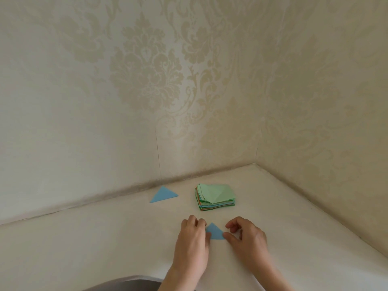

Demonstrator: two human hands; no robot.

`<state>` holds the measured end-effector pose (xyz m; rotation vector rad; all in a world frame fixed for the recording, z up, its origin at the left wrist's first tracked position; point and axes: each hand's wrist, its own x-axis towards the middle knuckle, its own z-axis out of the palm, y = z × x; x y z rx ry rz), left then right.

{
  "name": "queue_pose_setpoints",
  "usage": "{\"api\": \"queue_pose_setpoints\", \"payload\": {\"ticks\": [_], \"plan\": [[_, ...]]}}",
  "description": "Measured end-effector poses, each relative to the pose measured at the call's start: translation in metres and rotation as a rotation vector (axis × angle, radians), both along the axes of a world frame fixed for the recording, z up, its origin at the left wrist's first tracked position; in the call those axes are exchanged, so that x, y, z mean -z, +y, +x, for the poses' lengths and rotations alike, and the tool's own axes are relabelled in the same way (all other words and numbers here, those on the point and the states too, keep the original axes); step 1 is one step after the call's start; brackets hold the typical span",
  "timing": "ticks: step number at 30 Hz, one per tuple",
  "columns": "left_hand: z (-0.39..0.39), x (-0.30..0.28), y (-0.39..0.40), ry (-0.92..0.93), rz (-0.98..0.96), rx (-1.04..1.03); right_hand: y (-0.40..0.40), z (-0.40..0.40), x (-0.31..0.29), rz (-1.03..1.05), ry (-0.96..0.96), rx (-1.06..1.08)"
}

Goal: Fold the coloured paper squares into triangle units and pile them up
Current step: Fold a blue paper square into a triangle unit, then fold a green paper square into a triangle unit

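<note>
A home: damask wallpaper (147,76) behind a white table (84,244).

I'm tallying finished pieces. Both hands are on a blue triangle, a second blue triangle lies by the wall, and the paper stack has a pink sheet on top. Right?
Not quite: the head view shows a green sheet topping the paper stack. The rest stands: left hand and right hand on one blue triangle, a second blue triangle by the wall.

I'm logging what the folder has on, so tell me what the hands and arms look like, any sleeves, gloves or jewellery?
Both the left hand and the right hand are bare: no gloves, rings, watch or bracelets show. No sleeves reach the visible wrists and forearms.
</note>
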<state>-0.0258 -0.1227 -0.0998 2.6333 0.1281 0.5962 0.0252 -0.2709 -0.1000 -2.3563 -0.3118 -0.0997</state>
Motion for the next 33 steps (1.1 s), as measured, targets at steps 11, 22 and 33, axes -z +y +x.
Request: {"api": "queue_pose_setpoints", "payload": {"ticks": [11,22,33], "plan": [[0.016,-0.01,0.006,0.128,-0.208,-0.03,0.003,0.014,-0.014,-0.045,-0.031,-0.065],[0.04,-0.02,0.122,-0.067,-0.492,-0.309,0.048,0.072,-0.011,-0.303,-0.634,-0.089],[0.09,0.002,0.141,-0.072,-0.258,-0.322,0.057,0.083,0.009,-0.207,-0.674,-0.093]]}}
